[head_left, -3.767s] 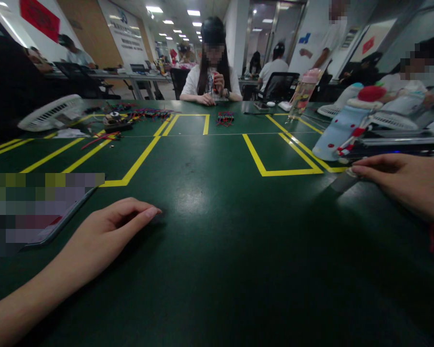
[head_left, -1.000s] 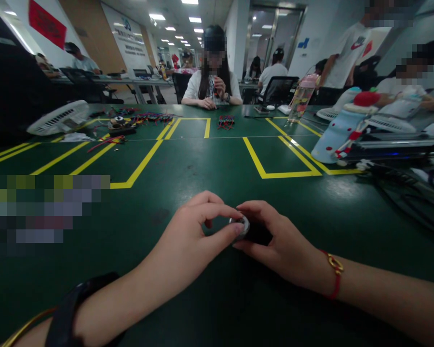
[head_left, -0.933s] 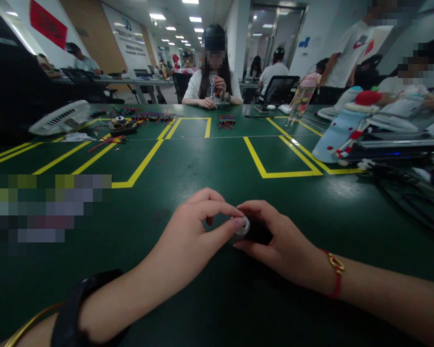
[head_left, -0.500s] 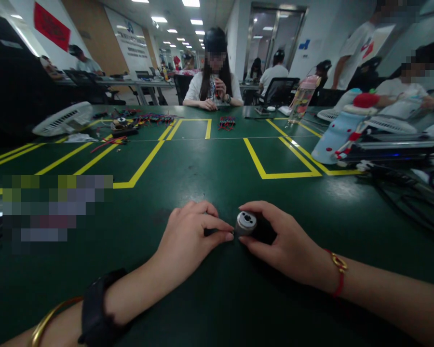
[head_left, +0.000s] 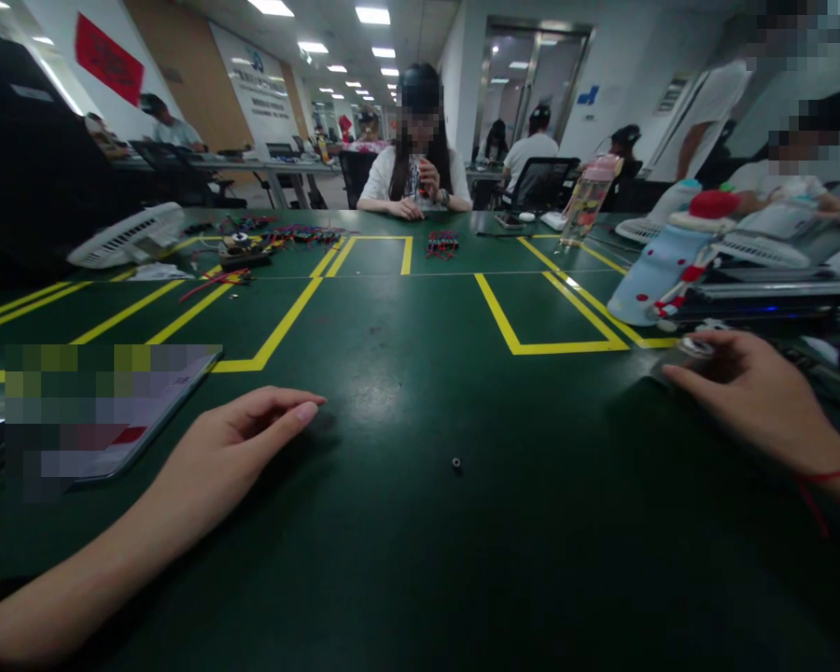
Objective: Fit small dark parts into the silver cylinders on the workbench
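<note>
My right hand is at the far right, its thumb and fingers closed round a short grey metal cylinder with a pale end face. My left hand is on the left, above the table. Its thumb and forefinger tips are drawn together, and nothing shows between them; the other fingers are mostly hidden. A tiny dark ring-shaped part with a light rim lies on the green table between my hands, touched by neither.
Beside my left hand lies a flat sheet or tablet, partly pixelated. A light-blue bottle with a red top stands at the right, near cables. Wired parts and a white fan are farther left. A person sits opposite.
My right hand has carried the metal cylinder from the middle to the far right. My left hand has drawn back leftward, and the tiny ring-shaped part now shows on the table.
</note>
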The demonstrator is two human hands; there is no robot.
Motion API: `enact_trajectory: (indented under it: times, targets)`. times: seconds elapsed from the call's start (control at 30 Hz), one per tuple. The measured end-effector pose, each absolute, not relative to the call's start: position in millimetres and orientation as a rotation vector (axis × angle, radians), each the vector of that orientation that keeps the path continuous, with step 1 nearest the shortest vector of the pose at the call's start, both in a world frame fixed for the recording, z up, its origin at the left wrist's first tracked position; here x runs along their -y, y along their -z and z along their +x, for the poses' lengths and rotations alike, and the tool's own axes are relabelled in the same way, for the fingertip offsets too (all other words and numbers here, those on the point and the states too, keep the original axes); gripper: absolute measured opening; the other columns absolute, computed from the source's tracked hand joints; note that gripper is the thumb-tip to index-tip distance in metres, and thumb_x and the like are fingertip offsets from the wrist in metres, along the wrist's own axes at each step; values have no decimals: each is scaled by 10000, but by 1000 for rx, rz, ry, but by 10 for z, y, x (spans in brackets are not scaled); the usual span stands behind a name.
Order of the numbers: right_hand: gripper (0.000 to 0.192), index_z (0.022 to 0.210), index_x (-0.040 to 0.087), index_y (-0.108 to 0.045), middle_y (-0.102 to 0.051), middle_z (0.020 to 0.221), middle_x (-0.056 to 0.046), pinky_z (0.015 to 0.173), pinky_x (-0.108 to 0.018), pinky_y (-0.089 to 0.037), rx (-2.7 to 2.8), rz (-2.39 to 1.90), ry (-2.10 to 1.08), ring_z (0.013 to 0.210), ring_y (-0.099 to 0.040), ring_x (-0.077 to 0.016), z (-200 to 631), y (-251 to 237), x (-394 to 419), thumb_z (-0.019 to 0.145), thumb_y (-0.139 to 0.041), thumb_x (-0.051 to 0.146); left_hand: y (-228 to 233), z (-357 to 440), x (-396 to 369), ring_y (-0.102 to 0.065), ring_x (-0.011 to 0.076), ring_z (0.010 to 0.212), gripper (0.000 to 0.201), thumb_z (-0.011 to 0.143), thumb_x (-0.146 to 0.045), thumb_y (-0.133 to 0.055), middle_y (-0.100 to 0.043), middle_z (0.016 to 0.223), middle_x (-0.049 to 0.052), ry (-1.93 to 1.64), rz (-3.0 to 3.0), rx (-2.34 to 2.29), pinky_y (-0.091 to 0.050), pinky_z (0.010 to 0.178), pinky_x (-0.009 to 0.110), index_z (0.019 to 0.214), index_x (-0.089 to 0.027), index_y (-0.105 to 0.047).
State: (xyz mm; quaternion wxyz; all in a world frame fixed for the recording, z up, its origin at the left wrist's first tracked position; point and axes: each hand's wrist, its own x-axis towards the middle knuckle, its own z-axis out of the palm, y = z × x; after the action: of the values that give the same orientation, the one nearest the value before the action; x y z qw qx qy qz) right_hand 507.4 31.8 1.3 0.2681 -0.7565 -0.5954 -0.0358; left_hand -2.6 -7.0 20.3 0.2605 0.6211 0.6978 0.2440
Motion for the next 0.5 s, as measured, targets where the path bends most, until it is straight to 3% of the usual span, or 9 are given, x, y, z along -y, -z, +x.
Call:
enact_trajectory:
  times: [0.1, 0.17, 0.23, 0.3, 0.37, 0.5]
  targets:
    - [647, 1168, 205, -550, -607, 984, -91, 749, -473, -506, 1580, -2091, 163, 831, -608, -273, 5370, 67, -319, 701, -600, 649, -152, 2, 66, -631, 261, 972, 416, 839, -576, -530, -720, 1072, 22, -671, 1704, -1845, -451, 778, 326, 1039, -246, -686]
    - [713, 1210, 184, -530, -576, 1095, -121, 848, -511, -479, 1630, -2020, 356, 992, -584, -319, 5338, 74, -305, 701, -577, 681, -129, 8, 54, -634, 256, 941, 436, 837, -606, -518, -717, 1052, 23, -664, 1718, -1833, -452, 783, 338, 1027, -249, -680]
    - [787, 1262, 142, -512, -524, 1225, -163, 981, -553, -387, 1741, -1830, 618, 1174, -489, -365, 5095, 38, -273, 707, -564, 698, -107, -4, 40, -636, 248, 919, 453, 827, -632, -518, -715, 1029, 18, -653, 1726, -1822, -448, 769, 334, 1023, -256, -675]
    - [743, 1273, 134, -532, -500, 1287, -169, 1042, -553, -313, 1947, -1607, 682, 1233, -436, -357, 4663, -16, -207, 748, -568, 658, -84, -22, 30, -635, 241, 915, 449, 824, -637, -526, -709, 1016, 12, -664, 1731, -1810, -439, 765, 326, 1014, -259, -673]
    - [520, 1201, 222, -604, -536, 1270, -106, 1012, -504, -347, 2241, -1428, 378, 1176, -478, -287, 4117, -54, -110, 808, -584, 561, -64, -34, 29, -634, 233, 910, 431, 834, -627, -530, -702, 1009, 10, -669, 1737, -1806, -429, 767, 321, 1010, -261, -673]
    - [372, 1180, 346, -647, -567, 1271, -31, 936, -414, -390, 2518, -1136, -240, 1145, -490, -219, 3172, -33, 40, 855, -570, 510, -47, -46, 57, -622, 228, 938, 404, 849, -608, -535, -685, 1035, 8, -650, 1784, -1791, -417, 796, 324, 1027, -271, -668]
